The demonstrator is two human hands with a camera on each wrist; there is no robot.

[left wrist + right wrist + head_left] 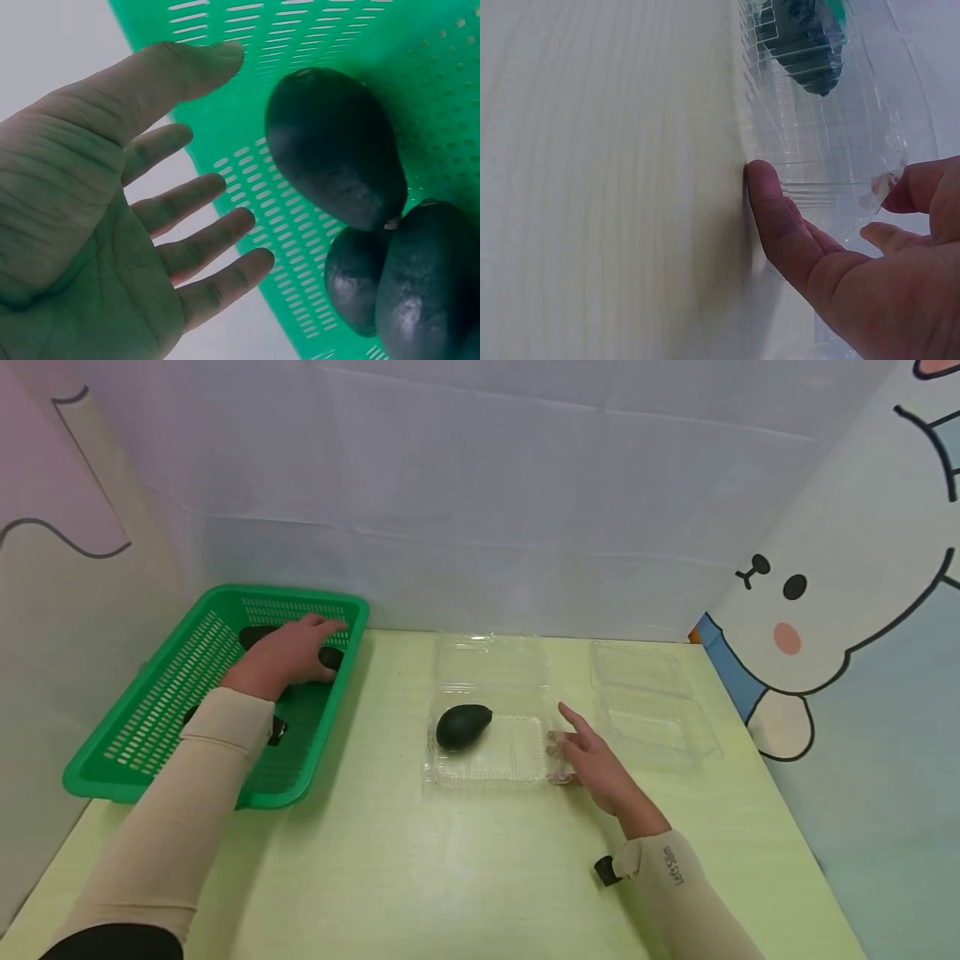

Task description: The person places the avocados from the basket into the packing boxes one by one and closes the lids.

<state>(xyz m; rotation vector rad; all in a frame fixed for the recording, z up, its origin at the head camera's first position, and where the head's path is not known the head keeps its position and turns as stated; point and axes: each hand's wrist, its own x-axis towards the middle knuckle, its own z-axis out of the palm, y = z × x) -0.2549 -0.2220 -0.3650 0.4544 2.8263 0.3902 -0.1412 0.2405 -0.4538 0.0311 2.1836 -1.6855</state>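
The basket wall separates the left hand, fingers spread and empty, from the box the right hand pinches; a second box lies beyond.

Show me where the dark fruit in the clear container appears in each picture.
Head: the dark fruit is just below centre.
Left wrist: not in it.
Right wrist: at the top, right of centre.
Shared landmark: the clear container, in head and right wrist.

Head view, lower right: beige right sleeve bears small dark lettering, reads approx. "Let's Slim".
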